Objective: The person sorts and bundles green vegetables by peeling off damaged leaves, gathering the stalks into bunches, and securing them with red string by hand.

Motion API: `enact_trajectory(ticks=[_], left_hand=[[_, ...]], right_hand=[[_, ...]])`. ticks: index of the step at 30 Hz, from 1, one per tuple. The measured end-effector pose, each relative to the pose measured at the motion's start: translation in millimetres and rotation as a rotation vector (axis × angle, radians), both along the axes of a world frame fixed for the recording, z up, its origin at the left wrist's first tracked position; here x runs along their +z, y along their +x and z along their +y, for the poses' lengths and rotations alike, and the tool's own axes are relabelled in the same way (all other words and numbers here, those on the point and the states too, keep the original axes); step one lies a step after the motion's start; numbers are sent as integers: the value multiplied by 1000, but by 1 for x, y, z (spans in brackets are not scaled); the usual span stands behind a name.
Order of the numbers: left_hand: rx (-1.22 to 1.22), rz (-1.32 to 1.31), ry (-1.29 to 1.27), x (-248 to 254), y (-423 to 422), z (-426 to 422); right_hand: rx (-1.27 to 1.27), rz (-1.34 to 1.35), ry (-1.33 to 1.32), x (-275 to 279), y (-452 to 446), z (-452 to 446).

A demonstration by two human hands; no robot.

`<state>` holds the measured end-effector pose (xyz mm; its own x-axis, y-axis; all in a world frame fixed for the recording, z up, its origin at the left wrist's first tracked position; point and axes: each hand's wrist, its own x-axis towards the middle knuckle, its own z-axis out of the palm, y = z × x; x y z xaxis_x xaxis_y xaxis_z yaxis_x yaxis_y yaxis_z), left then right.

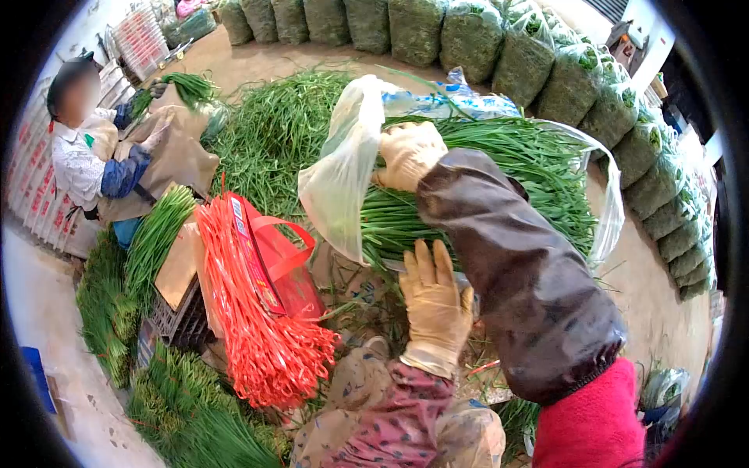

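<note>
A clear plastic bag (343,168) lies on its side, filled with long green garlic chives (538,168). My right hand (413,154), in a whitish knitted glove under a brown sleeve cover, reaches across the chives with its fingers curled at the bag's left rim. Part of its grip is hidden. Below the bag's near edge, my left hand (434,308), in a yellowish glove, has its fingers stretched out and the tips against the near side of the bag. Nothing shows in its fingers.
Red plastic ties (257,312) hang beside a red bag (289,273) over a dark crate (187,316). Loose greens (265,132) heap beyond. Bundled chives (160,242) line the left. A co-worker (117,148) sits holding greens. Full sacks (413,31) stand along the back and right.
</note>
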<state>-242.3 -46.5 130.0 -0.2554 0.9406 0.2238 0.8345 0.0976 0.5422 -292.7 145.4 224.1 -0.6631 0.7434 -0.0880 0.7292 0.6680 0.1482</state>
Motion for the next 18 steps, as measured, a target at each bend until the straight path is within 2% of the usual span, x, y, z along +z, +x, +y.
enact_trajectory(ticks=[1, 2, 4, 18], left_hand=[[-1, 12, 7, -4, 2, 0], [2, 4, 6, -5, 4, 0], [-3, -1, -4, -2, 1, 2], [-25, -57, -63, 5, 3, 4]], right_hand=[[-6, -2, 24, -6, -9, 5], [32, 47, 64, -37, -17, 28], [20, 22, 5, -74, -34, 63], [38, -104, -106, -46, -51, 68]])
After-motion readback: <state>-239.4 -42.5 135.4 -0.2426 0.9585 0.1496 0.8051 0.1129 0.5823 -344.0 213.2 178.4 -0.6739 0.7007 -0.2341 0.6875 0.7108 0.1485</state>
